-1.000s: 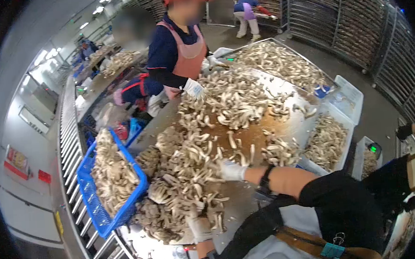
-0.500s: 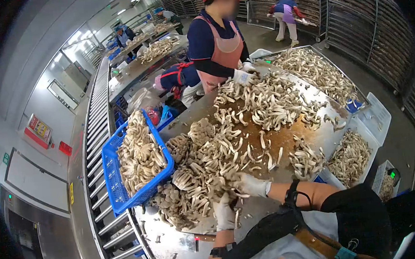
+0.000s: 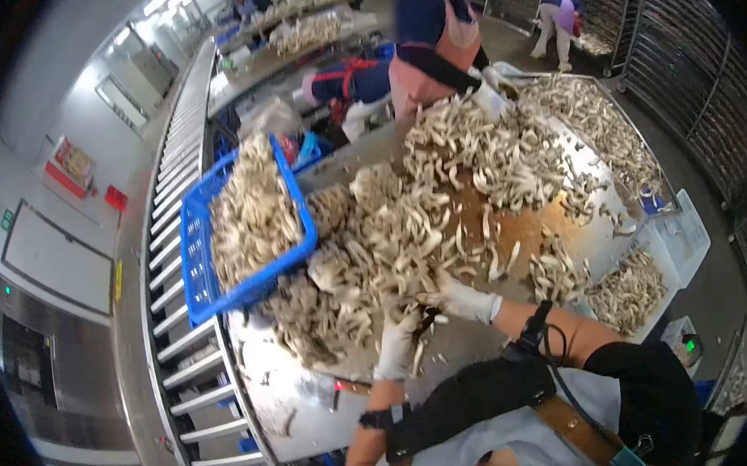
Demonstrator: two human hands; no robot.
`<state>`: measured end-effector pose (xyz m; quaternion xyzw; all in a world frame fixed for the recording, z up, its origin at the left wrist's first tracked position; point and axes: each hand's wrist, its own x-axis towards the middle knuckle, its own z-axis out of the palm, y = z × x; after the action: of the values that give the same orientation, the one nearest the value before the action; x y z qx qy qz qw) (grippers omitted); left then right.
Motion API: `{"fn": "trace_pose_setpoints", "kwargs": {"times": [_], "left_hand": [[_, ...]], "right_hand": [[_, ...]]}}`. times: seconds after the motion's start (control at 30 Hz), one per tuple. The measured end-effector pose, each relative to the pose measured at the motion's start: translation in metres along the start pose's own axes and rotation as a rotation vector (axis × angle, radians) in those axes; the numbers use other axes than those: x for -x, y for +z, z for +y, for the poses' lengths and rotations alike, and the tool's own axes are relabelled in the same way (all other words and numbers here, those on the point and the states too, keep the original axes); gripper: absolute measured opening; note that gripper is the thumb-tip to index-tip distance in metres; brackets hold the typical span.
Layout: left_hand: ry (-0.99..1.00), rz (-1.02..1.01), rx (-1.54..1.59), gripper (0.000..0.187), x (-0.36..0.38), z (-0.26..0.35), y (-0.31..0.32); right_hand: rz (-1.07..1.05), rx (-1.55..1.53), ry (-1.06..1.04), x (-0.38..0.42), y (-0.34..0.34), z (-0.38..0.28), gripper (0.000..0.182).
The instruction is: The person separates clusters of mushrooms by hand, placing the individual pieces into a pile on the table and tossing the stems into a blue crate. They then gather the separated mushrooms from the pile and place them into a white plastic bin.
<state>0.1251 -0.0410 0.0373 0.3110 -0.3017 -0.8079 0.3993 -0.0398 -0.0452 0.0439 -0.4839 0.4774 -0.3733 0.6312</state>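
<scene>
My left hand (image 3: 397,342), in a whitish glove, is at the near edge of a large heap of pale mushrooms (image 3: 399,222), its fingers curled around something small and dark that I cannot make out. Close on its right, my right hand (image 3: 463,299), gloved too, has its fingers bent together against the heap's edge. What the fingertips grip is blurred and partly hidden. A dark piece (image 3: 428,319) shows between the two hands. The mushrooms lie on a metal table (image 3: 317,414), some in clumps and many as single stems.
A blue basket (image 3: 191,254) full of mushrooms stands at the left by a roller conveyor (image 3: 194,374). At the right are a white bin (image 3: 665,251) and a mushroom-covered tray (image 3: 599,87). Across the table a co-worker in a pink apron (image 3: 419,78) handles mushrooms. Tall racks (image 3: 682,64) stand behind.
The view has tilted down, so the table and basket sit higher in the picture. My hands stay close together at the heap's edge, and the dark piece between them shows more clearly.
</scene>
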Motion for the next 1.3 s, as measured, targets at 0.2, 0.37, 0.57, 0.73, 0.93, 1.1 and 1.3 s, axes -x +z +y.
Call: {"fn": "trace_pose_setpoints", "kwargs": {"times": [0.2,0.37,0.57,0.73,0.93,1.1,1.3], "left_hand": [[0.023,0.060,-0.066,0.045,0.002,0.004,-0.002],[-0.021,0.056,-0.210,0.030,0.005,-0.028,-0.043],[0.071,0.381,-0.719,0.047,0.025,0.007,-0.058],[0.233,0.914,-1.289,0.068,0.014,-0.030,-0.139],[-0.027,0.332,-0.934,0.068,-0.066,-0.023,-0.092],[0.222,0.859,-1.314,0.080,-0.011,0.081,-0.131],[-0.173,0.977,-0.818,0.072,0.000,0.073,-0.208]], "right_hand": [[0.064,-0.173,0.163,-0.023,-0.014,0.033,0.091],[-0.040,-0.353,0.122,-0.024,0.009,0.049,0.078],[0.232,0.664,-0.040,-0.037,-0.036,0.075,0.052],[-0.373,1.100,-0.097,-0.004,0.028,0.025,0.024],[-0.732,0.656,-0.364,-0.078,0.051,0.115,0.029],[-0.509,1.942,-0.339,-0.152,-0.044,0.052,0.048],[0.170,1.818,-0.049,-0.143,-0.182,0.061,0.034]]}}
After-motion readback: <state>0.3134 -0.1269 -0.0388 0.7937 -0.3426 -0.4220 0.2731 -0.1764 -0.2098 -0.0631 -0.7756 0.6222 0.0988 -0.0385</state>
